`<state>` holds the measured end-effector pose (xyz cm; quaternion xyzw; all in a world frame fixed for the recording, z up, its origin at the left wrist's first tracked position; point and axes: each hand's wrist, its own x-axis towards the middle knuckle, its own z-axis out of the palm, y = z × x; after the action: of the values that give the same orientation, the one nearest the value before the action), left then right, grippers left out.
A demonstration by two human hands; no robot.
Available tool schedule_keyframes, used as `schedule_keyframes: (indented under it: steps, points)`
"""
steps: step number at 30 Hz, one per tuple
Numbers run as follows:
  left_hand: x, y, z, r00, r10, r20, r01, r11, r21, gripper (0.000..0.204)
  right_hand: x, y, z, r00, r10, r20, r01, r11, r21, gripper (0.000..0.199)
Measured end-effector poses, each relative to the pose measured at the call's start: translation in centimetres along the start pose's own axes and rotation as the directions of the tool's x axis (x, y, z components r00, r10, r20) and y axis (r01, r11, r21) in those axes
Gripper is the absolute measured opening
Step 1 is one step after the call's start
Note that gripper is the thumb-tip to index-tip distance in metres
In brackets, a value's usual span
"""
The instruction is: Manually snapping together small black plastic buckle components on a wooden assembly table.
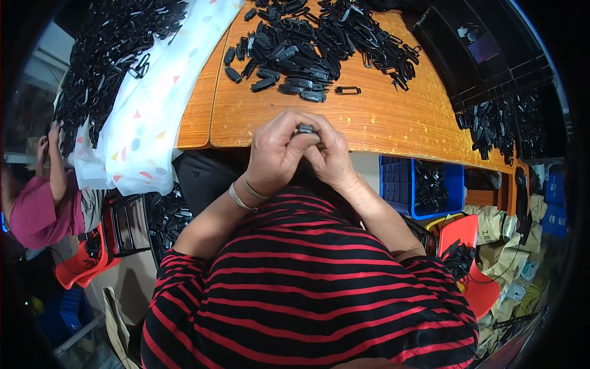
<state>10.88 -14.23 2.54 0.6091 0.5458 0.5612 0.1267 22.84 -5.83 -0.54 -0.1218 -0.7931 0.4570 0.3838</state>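
Both of my hands meet at the near edge of the wooden table, raised in front of my striped shirt. A small black plastic piece [305, 128] is pinched between them, mostly hidden by the fingers. My left hand [272, 149] is closed on it from the left, with a bracelet on that wrist. My right hand [332, 157] closes round it from the right, fingers curled. Beyond them lies a heap of black plastic clip-like parts [289, 52]. One thin black rectangular frame [348, 90] rests apart, just right of the heap's near edge.
Another black heap [117, 55] lies left, beside a patterned white plastic sheet [144, 117]. More parts sit at the right table edge [488, 132] and in a blue crate [453, 187] below. A red chair [470, 264] stands right. At left, a person in maroon [46, 209] works.
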Motion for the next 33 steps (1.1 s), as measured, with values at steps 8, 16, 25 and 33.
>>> schedule_keyframes:
  steps: [8, 16, 25, 33]
  points:
    - [1.4, -5.2, -1.4, 0.925, -0.38, -0.008, 0.374, 0.913, -0.165, 0.013, 2.8, 2.6, -4.8, 0.996, 0.075, 0.057, -0.043, 0.901, -0.431, 0.022]
    - [3.8, -7.3, -1.4, 0.996, -0.087, -0.013, 0.076, 0.783, 0.617, 0.014, 5.9, 4.2, -8.7, 0.974, 0.158, 0.16, 0.037, 0.59, -0.806, 0.025]
    - [3.8, -7.6, -1.0, 0.997, -0.071, -0.014, 0.065, 0.788, 0.613, 0.015, 5.8, 3.6, -9.9, 0.94, 0.184, 0.288, 0.089, 0.683, -0.725, 0.022]
    - [3.4, -7.4, -0.7, 0.999, -0.035, -0.007, 0.032, 0.788, 0.615, 0.015, 2.0, 2.8, -9.4, 0.972, 0.225, 0.063, -0.182, 0.898, -0.401, 0.01]
